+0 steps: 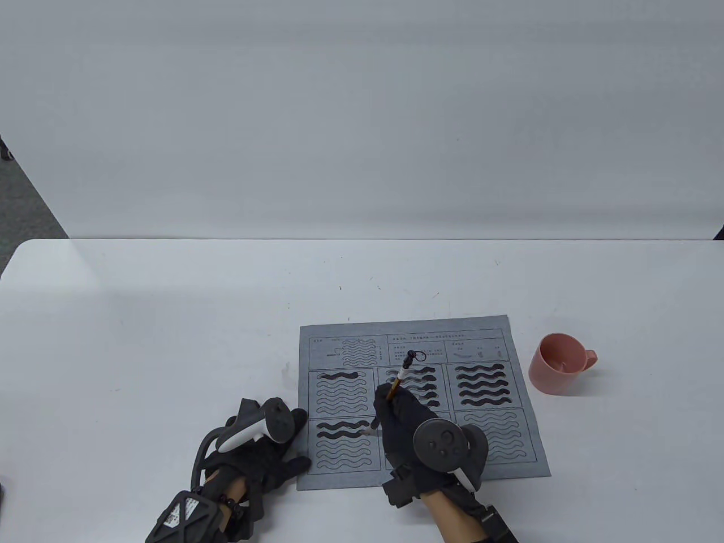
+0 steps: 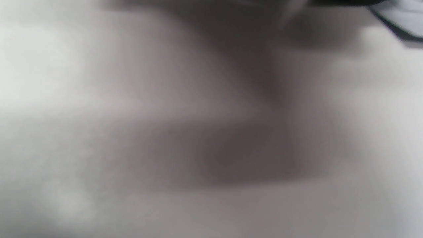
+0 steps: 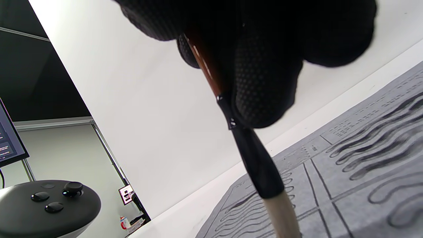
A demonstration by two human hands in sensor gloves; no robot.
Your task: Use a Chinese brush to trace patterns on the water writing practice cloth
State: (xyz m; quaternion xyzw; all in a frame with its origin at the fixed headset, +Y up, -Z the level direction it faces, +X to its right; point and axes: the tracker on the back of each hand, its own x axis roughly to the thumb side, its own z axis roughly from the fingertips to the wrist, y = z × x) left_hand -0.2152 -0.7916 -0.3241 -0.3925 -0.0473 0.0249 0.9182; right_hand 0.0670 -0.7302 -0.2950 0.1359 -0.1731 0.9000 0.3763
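Observation:
A grey practice cloth [image 1: 520, 447] printed with boxes of wavy lines lies flat on the white table [image 1: 169, 339]. Several waves are dark and wet; others are bare outlines. My right hand [image 1: 399, 416] grips a Chinese brush [image 1: 400, 378] upright over the cloth, its looped end pointing away from me. In the right wrist view the gloved fingers [image 3: 264, 82] pinch the brush handle [image 3: 256, 162], and its pale bristles [image 3: 284, 215] point down at the cloth [image 3: 347, 172]. My left hand [image 1: 271, 458] rests flat at the cloth's lower left corner, fingertips on its edge.
A pink cup [image 1: 557, 365] stands on the table right of the cloth. The left wrist view is a blurred grey surface. A monitor edge [image 3: 8, 138] and the left hand's tracker [image 3: 46, 205] show in the right wrist view.

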